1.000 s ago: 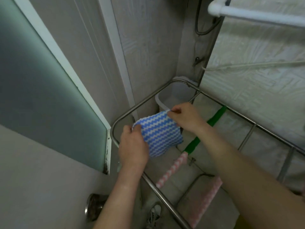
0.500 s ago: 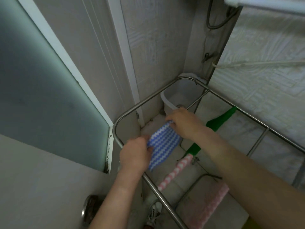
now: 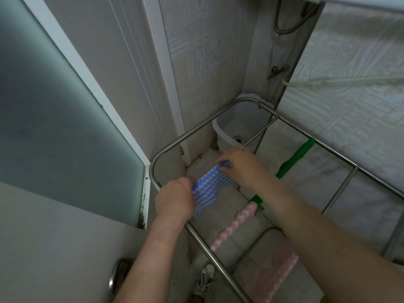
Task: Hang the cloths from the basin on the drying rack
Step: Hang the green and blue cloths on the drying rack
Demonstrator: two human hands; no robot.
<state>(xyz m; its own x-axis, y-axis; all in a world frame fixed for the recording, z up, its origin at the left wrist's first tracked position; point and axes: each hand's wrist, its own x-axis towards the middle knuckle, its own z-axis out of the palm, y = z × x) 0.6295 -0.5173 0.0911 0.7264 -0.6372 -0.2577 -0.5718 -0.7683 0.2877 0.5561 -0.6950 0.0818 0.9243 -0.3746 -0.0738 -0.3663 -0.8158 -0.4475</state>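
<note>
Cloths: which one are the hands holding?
The blue and white zigzag cloth: the left hand and right hand pinch its ends. The green cloth and pink zigzag cloth hang on the rack, untouched.

Cloths: we count four: blue cloth [image 3: 209, 191], green cloth [image 3: 302, 150], pink zigzag cloth [image 3: 235, 226], pale pink cloth [image 3: 275, 274]
Basins: we see one basin [image 3: 231, 132]
Racks: we see one drying rack [image 3: 208, 253]
Hands: two: left hand [image 3: 175, 200], right hand [image 3: 242, 167]

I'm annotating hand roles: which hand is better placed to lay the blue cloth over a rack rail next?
Left, probably. The left hand grips the blue zigzag cloth right beside the drying rack's side rail, while the right hand holds the far corner over the open gap between rails.
</note>
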